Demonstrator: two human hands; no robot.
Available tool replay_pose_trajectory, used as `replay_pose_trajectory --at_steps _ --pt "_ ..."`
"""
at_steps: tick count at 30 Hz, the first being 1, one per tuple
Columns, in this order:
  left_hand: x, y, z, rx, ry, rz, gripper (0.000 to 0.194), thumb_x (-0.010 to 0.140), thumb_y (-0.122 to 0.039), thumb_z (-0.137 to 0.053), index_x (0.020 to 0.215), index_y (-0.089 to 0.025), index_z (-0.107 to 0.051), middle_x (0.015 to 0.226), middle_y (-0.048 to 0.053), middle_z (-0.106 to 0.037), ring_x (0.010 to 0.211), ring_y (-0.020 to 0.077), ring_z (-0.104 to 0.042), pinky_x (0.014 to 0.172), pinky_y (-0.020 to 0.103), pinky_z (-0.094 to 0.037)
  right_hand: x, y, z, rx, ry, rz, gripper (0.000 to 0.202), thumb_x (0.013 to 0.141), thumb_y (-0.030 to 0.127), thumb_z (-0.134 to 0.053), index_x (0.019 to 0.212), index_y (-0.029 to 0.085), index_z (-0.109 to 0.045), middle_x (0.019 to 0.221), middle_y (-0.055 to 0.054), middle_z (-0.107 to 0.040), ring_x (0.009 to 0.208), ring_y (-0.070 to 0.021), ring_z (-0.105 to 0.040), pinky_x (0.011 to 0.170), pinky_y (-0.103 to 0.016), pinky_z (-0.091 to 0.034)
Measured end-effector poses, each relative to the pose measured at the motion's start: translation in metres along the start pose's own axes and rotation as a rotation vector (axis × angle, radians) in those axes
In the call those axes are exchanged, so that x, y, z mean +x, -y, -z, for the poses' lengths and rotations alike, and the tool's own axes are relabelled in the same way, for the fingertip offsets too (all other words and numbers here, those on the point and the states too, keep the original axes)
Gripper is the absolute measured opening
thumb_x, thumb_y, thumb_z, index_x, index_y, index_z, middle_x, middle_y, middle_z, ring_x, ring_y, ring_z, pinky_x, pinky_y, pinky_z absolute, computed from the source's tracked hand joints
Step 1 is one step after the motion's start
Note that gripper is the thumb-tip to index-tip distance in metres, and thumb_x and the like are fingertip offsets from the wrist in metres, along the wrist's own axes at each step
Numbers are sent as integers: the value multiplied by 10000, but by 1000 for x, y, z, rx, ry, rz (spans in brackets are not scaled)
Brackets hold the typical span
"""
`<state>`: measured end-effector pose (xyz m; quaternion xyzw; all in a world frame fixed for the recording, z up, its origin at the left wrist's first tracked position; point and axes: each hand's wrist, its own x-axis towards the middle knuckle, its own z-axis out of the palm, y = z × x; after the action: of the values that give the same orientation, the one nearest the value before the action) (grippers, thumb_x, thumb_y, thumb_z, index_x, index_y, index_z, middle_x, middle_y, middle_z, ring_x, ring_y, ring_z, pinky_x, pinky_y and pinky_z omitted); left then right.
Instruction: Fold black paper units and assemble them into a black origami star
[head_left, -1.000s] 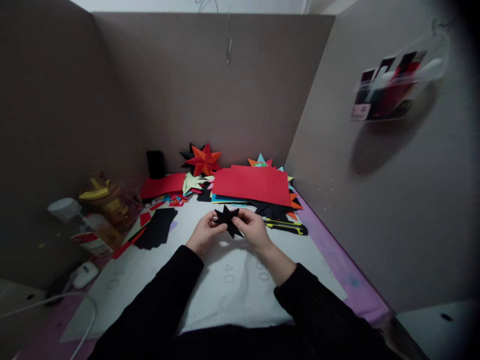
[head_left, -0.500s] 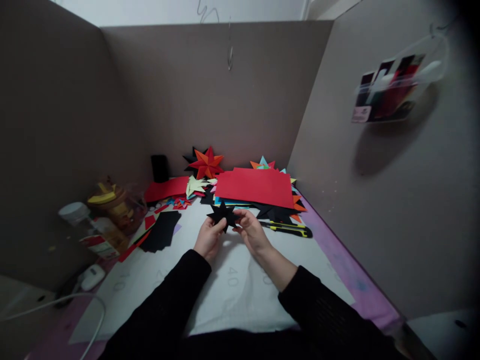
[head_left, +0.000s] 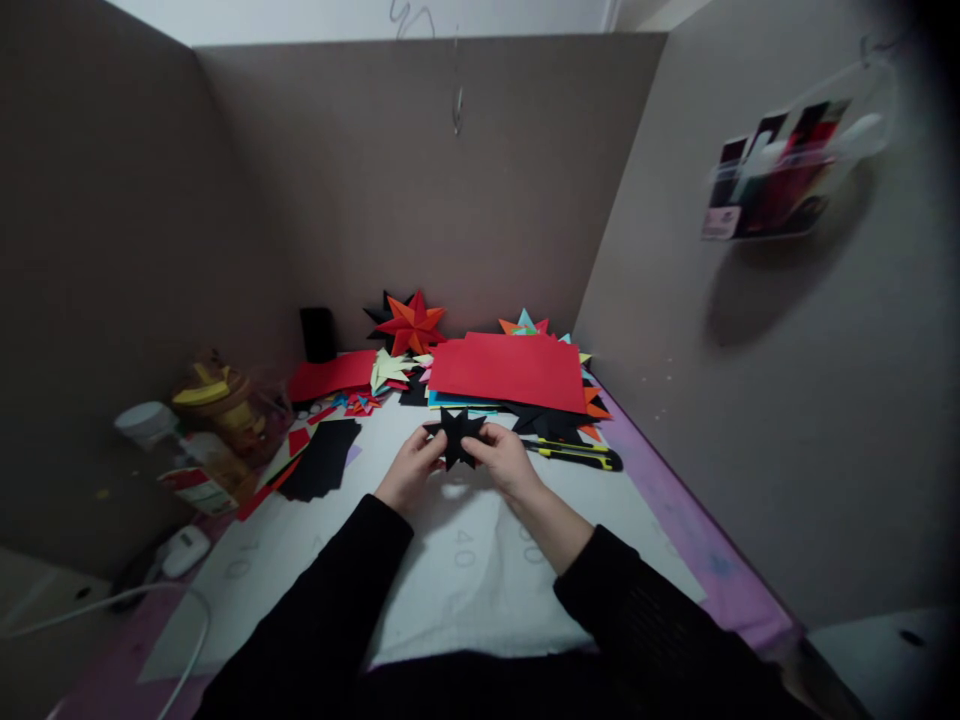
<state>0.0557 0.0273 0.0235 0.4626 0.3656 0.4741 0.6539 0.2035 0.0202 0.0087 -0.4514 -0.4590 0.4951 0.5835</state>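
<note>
A black paper star (head_left: 454, 436) with several points is held up above the white mat, between both hands. My left hand (head_left: 414, 466) pinches its left side, thumb on the near face. On the right side my right hand (head_left: 506, 460) grips it too, its thumb pressed on the star's face; the fingers behind are partly hidden. Just beyond the star lies a stack of red paper sheets (head_left: 510, 370). Close to my right hand rests a black and yellow utility knife (head_left: 574, 453). Black paper sheets (head_left: 322, 460) lie to the left of my left hand.
Folded red-orange paper stars (head_left: 414, 324) stand against the back panel. At left are a white-capped bottle (head_left: 146, 425), a jar with a yellow strap (head_left: 214, 395) and a white cable (head_left: 199, 610). Grey partitions (head_left: 435, 180) enclose the table. A clear pouch (head_left: 787, 180) hangs at right.
The black star has turned and shifted slightly right and down. My right thumb has come onto its near face, while my left hand has moved a little on its left side.
</note>
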Motion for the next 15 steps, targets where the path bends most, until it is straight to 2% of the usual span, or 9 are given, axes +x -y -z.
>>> replay_pose_trajectory --at_steps 5,10,15 --pt "1 -12 11 92 34 86 324 665 -437 -684 745 -131 -617 663 3 -555 584 95 -512 524 200 -396 -4 13 1 -96 99 -12 168 610 284 -682 634 165 -566 529 43 -545 467 -103 -489 462 -224 -363" --pt "-1 -18 18 62 163 154 330 646 -421 -704 702 -109 -613 636 17 -550 564 101 -502 585 249 -442 -2 11 3 -33 166 15 154 628 250 -666 734 187 -573 627 26 -591 538 -133 -556 527 -258 -432" --pt "-2 -17 15 71 184 91 319 667 -405 -695 722 -108 -593 630 11 -547 535 86 -475 567 238 -411 0 9 5 -57 176 74 118 663 218 -621 758 192 -556 649 27 -569 580 -132 -545 572 -262 -439"
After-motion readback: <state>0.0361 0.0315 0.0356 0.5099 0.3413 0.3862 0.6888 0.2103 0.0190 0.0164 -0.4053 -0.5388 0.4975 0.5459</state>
